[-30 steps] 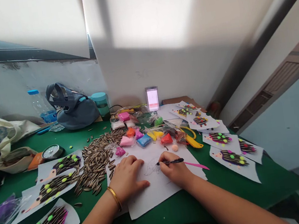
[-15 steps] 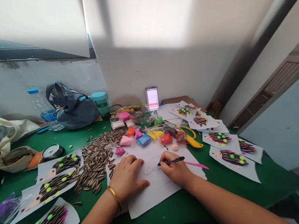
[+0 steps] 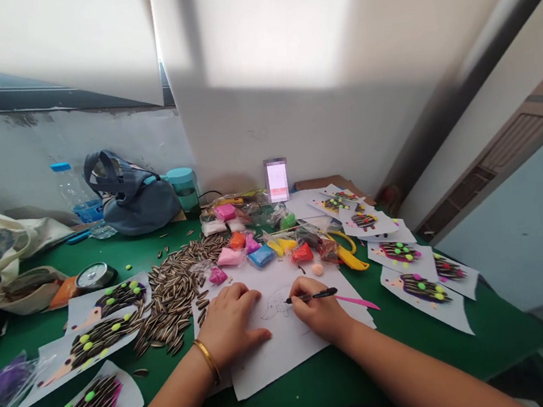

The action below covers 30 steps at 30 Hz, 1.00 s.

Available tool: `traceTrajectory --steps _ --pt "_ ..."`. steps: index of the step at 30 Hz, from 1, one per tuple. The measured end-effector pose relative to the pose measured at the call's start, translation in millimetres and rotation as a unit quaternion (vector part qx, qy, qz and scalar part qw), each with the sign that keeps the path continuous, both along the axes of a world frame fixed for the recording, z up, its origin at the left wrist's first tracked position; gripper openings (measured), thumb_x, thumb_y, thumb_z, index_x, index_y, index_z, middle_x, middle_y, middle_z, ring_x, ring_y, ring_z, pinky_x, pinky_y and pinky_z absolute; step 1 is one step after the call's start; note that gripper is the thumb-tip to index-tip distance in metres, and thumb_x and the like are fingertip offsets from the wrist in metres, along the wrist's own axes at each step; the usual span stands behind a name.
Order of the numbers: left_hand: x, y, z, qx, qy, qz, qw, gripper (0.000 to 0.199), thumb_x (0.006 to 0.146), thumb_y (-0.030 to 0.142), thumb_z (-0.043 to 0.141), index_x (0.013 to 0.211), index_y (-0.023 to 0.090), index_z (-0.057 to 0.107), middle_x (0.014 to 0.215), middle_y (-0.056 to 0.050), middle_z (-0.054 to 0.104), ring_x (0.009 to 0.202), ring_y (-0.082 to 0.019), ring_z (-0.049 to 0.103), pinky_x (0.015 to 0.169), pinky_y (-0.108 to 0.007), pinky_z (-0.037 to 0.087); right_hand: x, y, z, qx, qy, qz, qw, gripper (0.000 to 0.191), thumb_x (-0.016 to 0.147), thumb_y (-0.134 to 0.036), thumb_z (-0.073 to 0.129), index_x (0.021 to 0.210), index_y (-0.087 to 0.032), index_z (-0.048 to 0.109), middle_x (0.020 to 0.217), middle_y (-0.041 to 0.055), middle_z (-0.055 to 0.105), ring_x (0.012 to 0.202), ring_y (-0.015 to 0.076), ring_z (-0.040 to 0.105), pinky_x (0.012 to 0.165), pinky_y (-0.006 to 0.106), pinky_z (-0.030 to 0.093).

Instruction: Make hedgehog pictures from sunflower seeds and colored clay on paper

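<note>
My right hand (image 3: 319, 308) is closed round a black pen (image 3: 320, 293), its tip on a white sheet of paper (image 3: 274, 368). Under the tip is a line drawing (image 3: 274, 304) of a small animal with a pointed snout, partly filled with short strokes. My left hand (image 3: 231, 315) lies flat on the left part of the sheet, thumb spread from the fingers. Just left of it is a heap of striped sunflower seeds (image 3: 175, 291). Bags of coloured clay, among them a blue one (image 3: 261, 256) and a red one (image 3: 302, 253), lie beyond the sheet.
Finished seed hedgehog pictures lie at left (image 3: 102, 342) and right (image 3: 422, 290). A pink clay tool (image 3: 359, 302) and a yellow-handled cutter (image 3: 352, 258) are right of the sheet. At the back stand a blue bag (image 3: 142, 201), a teal-lidded cup (image 3: 183, 189), a water bottle (image 3: 80, 200) and a phone (image 3: 277, 181).
The pen tip has shifted very slightly on the drawing, in my right hand. My left hand stays in place on the paper.
</note>
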<state>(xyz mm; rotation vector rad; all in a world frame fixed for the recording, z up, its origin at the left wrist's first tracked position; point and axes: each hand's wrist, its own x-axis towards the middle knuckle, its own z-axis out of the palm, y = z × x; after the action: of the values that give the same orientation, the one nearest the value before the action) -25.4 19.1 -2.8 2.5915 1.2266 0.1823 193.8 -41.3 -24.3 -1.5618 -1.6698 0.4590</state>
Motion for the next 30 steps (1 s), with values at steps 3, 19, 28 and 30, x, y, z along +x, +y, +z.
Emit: traceTrajectory --steps 3,19,28,30 --pt "0 0 0.9 -0.003 0.000 0.002 1.000 0.069 0.062 0.055 0.080 0.123 0.028 0.062 0.122 -0.007 0.057 0.114 -0.030 0.052 0.099 -0.042 0.041 2 -4 2.5 0.022 0.002 -0.013 1.000 0.008 0.079 -0.018 0.050 0.076 -0.021 0.057 0.074 0.0024 0.061 0.074 0.0186 0.057 0.066 0.029 0.042" --pt "0 0 -1.6 -0.003 0.000 0.005 1.000 0.069 0.062 0.054 0.080 0.123 0.028 0.061 0.124 -0.007 0.057 0.115 -0.029 0.052 0.099 -0.042 0.040 0 -11 -0.3 -0.018 -0.018 0.013 1.000 0.009 0.079 -0.014 0.052 0.078 -0.020 0.059 0.076 0.0019 0.063 0.075 0.0180 0.058 0.067 0.028 0.041" --pt "0 0 -2.8 -0.001 -0.003 0.004 1.000 0.068 0.063 0.054 0.080 0.123 0.029 0.061 0.124 -0.007 0.057 0.115 -0.029 0.052 0.099 -0.041 0.040 1 -12 -0.6 -0.003 -0.013 0.000 1.000 0.008 0.078 -0.014 0.051 0.076 -0.020 0.057 0.074 0.0019 0.061 0.072 0.0177 0.057 0.066 0.028 0.040" --pt "0 0 -2.9 -0.001 -0.002 0.003 1.000 0.068 0.063 0.054 0.080 0.123 0.029 0.061 0.124 -0.007 0.057 0.114 -0.029 0.052 0.099 -0.041 0.040 1 -13 -0.7 -0.004 -0.013 -0.002 1.000 0.008 0.078 -0.014 0.051 0.075 -0.020 0.056 0.072 0.0014 0.060 0.071 0.0174 0.056 0.065 0.027 0.040"
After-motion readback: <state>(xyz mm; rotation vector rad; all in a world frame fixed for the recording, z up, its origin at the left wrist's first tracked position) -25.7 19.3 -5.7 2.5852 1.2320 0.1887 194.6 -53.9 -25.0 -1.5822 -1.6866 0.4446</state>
